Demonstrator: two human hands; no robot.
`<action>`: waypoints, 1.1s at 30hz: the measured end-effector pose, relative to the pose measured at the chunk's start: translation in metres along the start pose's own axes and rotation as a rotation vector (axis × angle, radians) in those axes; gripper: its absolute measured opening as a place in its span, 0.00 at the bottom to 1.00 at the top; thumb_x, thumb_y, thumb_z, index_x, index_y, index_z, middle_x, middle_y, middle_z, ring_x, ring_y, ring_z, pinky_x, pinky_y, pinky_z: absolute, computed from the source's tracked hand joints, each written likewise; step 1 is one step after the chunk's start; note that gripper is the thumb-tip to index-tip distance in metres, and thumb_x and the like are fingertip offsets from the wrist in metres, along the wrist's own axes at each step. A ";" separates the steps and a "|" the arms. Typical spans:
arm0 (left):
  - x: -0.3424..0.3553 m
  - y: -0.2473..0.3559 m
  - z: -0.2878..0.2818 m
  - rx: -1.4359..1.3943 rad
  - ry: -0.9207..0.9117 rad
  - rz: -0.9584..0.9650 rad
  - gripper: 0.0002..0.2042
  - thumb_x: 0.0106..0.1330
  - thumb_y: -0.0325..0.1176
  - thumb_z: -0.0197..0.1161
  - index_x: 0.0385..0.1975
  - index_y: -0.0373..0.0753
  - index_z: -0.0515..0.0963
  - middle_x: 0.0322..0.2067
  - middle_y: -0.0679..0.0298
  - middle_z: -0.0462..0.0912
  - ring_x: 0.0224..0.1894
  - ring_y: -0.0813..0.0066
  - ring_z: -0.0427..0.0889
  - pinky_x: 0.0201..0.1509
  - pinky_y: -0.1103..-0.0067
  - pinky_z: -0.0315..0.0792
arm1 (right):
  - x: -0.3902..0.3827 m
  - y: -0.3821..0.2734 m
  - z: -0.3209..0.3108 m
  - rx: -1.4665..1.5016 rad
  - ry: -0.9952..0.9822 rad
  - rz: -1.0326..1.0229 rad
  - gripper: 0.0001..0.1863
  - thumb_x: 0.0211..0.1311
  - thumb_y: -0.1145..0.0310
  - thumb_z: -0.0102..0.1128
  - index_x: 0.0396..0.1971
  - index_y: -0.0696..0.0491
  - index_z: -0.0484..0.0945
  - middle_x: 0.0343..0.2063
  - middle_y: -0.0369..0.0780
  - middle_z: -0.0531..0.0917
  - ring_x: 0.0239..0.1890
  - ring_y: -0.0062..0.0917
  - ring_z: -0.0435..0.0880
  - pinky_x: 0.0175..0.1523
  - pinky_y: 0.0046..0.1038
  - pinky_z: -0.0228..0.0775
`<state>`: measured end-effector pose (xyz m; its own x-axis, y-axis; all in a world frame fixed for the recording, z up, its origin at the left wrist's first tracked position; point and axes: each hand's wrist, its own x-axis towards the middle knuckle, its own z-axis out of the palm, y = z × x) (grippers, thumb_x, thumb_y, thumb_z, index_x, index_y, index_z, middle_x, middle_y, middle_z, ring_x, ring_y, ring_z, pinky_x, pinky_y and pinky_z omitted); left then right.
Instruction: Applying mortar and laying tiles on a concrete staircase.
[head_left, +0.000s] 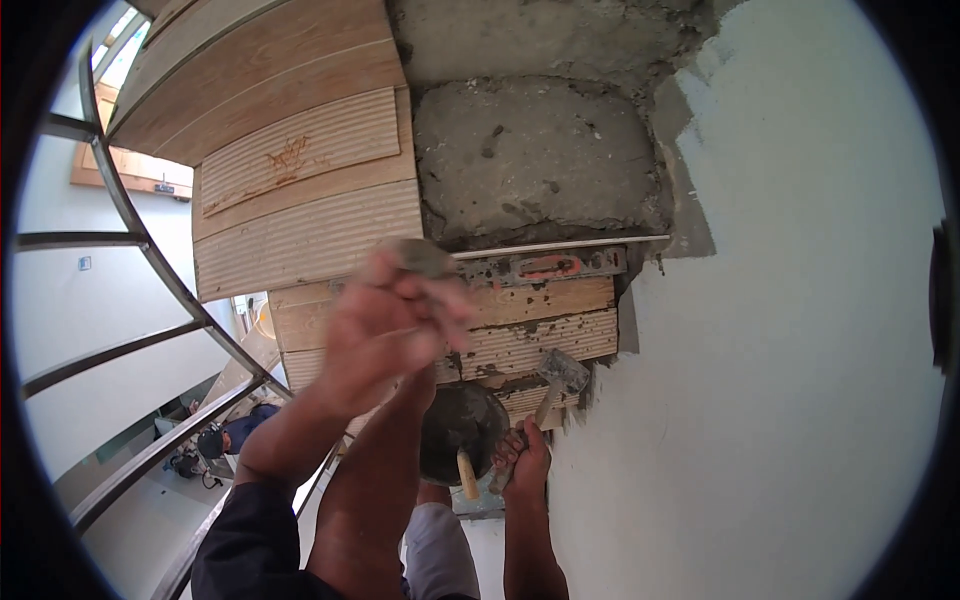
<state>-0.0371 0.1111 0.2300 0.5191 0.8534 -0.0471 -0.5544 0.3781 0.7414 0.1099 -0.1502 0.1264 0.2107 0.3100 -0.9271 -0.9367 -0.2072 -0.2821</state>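
My left hand [390, 325], smeared by motion, is raised over the wooden-look stair tiles. Its curled fingers hold a grey lump of what looks like mortar [424, 257]. My right hand [524, 460] is lower right, wrapped round the handle of a mallet [564, 371] whose block head is caked with grey. Between my arms sits a black bucket [455, 425], with a wooden tool handle [467, 474] sticking up from it. A mortar-spotted spirit level [595, 263] lies along the step edge, partly hidden behind my left hand.
Rough grey mortar [540, 150] covers the step ahead, beside a loose ribbed tile [300, 150]. A white wall [780, 330] bounds the right. Metal railing [150, 245] curves down the left; a person in a dark cap [211, 441] is below it.
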 end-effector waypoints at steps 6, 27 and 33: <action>0.073 0.086 0.015 -0.092 -0.621 0.406 0.25 0.69 0.46 0.72 0.60 0.43 0.73 0.50 0.62 0.79 0.44 0.70 0.79 0.53 0.70 0.74 | -0.005 -0.004 0.010 -0.026 0.015 -0.025 0.16 0.78 0.52 0.60 0.34 0.45 0.71 0.19 0.27 0.64 0.17 0.14 0.63 0.23 0.24 0.60; 0.087 -0.025 -0.094 1.766 -0.575 0.470 0.10 0.55 0.35 0.79 0.29 0.40 0.83 0.32 0.62 0.84 0.47 0.61 0.83 0.72 0.56 0.68 | 0.010 0.025 0.116 0.468 -0.404 0.160 0.15 0.80 0.50 0.58 0.35 0.45 0.76 0.18 0.26 0.65 0.15 0.13 0.63 0.23 0.22 0.62; 0.088 -0.025 -0.095 1.757 -0.628 0.435 0.09 0.56 0.31 0.78 0.30 0.37 0.83 0.31 0.59 0.84 0.49 0.57 0.84 0.74 0.52 0.65 | 0.013 0.043 0.170 0.747 0.113 -0.021 0.14 0.79 0.52 0.58 0.35 0.44 0.72 0.19 0.26 0.65 0.16 0.15 0.65 0.23 0.24 0.63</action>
<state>-0.0399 0.2106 0.1440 0.8953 0.3896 0.2160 0.2843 -0.8730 0.3963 0.0245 0.0023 0.1438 0.2203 0.2018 -0.9543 -0.8640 0.4944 -0.0949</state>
